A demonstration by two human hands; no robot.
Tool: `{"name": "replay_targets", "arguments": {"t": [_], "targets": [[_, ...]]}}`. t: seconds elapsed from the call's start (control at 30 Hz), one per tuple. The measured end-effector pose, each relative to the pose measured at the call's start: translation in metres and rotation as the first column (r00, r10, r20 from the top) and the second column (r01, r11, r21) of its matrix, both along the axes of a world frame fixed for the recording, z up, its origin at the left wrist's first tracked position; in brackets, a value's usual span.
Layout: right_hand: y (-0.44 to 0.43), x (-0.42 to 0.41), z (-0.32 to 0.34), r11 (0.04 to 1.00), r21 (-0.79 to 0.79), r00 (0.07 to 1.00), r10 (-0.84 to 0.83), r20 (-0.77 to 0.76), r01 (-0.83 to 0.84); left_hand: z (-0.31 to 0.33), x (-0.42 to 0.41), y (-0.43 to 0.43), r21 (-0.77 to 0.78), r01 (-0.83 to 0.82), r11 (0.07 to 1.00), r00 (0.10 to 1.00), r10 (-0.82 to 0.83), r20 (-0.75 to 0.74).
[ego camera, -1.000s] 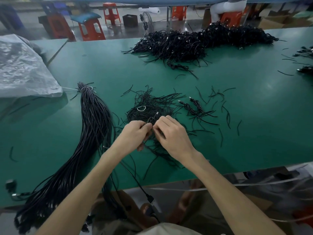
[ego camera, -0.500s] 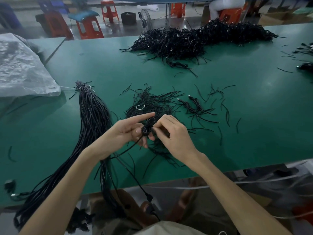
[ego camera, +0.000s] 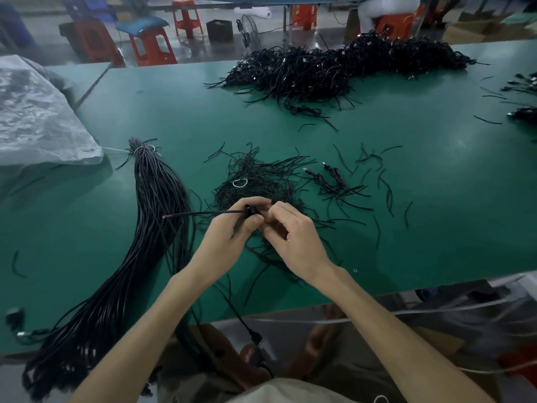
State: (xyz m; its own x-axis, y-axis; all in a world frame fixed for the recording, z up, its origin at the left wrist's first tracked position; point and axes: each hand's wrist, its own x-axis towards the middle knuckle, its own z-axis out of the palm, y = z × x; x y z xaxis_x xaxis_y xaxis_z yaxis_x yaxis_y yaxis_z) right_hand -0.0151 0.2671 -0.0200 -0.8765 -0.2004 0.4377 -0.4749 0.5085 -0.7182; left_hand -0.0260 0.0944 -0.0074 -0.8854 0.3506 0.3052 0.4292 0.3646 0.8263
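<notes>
Black cable, wound into a small coil (ego camera: 249,212), sits between your two hands, a little above the green worktop (ego camera: 436,205) and over the loose pile of short black ties (ego camera: 261,173). Your left hand (ego camera: 229,239) has its grip closed on the coil: the thumb and the curled fingers pinch it from the near side. One end of the cable sticks out from the coil to the left, almost level, and its tip shows a bit of red.

Your right hand (ego camera: 293,239) is close against the left one. Its fingers are curled, and the grip of the fingertips pinches the coil at its right edge. If there is also a thin tie between these fingertips, it is too small to tell.

In the pile of ties lies one white ring (ego camera: 239,183). To your left, a long bundle of black cables (ego camera: 154,205) lies on the worktop, bound at its far end, and its near end hangs over the front edge. Beside the far end of the bundle rests a grey plastic sheet (ego camera: 37,117). At the far side of the worktop, well apart from your hands, is a big heap of coiled cables (ego camera: 334,68). Behind it, orange stools (ego camera: 151,45) stand on the floor.
</notes>
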Motion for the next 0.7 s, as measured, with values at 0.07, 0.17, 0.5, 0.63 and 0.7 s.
{"name": "replay_targets", "arguments": {"t": [0.07,0.17,0.5,0.63,0.7], "targets": [[-0.001,0.0,-0.002,1.0,0.007,1.0,0.001,0.015,-0.001,-0.004,-0.001,0.004,-0.034,-0.116,0.993,0.993,0.117,0.031],[-0.002,-0.001,-0.004,0.999,0.053,1.0,0.003,0.008,-0.004,-0.005,-0.005,0.005,-0.296,-0.277,0.914,0.961,0.263,-0.09],[0.005,-0.002,-0.003,0.814,0.576,0.888,0.209,-0.409,0.074,0.009,-0.023,0.001,-0.393,-0.063,0.917,0.896,0.226,0.382],[0.004,-0.001,-0.005,0.763,0.639,0.835,0.287,-0.471,0.099,0.016,-0.027,-0.003,-0.355,0.022,0.935,0.796,0.198,0.571],[0.004,0.0,-0.007,0.761,0.642,0.827,0.299,-0.476,0.095,0.019,-0.028,-0.004,-0.325,0.068,0.943,0.742,0.17,0.648]]}}
